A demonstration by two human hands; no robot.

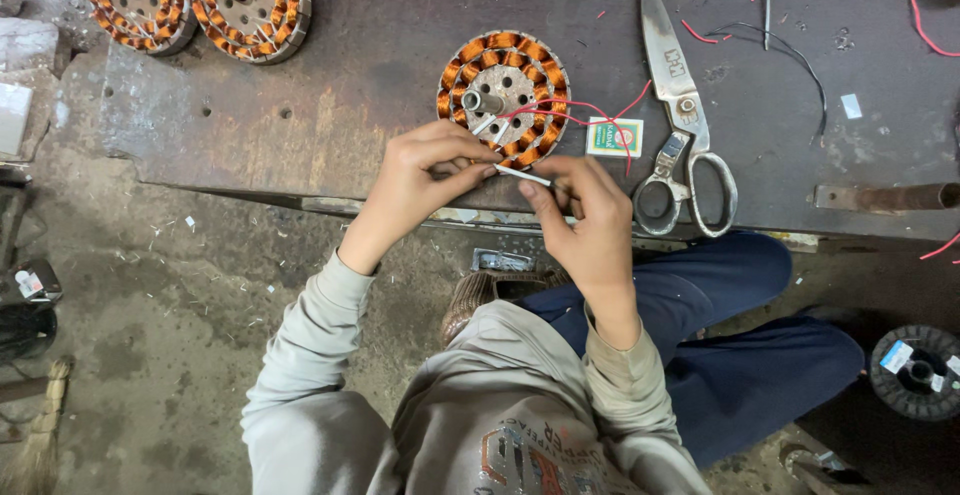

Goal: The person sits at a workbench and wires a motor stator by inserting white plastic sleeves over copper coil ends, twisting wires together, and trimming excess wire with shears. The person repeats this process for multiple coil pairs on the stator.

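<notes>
Dusty workshop table point(300, 135): left hand point(425, 180) and right hand point(585, 215) pinch a white sleeve point(522, 176) beside the copper-wound stator point(503, 98). Tugging could snap its thin red lead point(590, 115).

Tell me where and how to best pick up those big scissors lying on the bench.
Take the scissors by the two looped handles, coming from the near bench edge. They lie flat, loops toward the person and pointed blades away, so a grip there probably avoids the edges. The right hand is nearest.
</notes>
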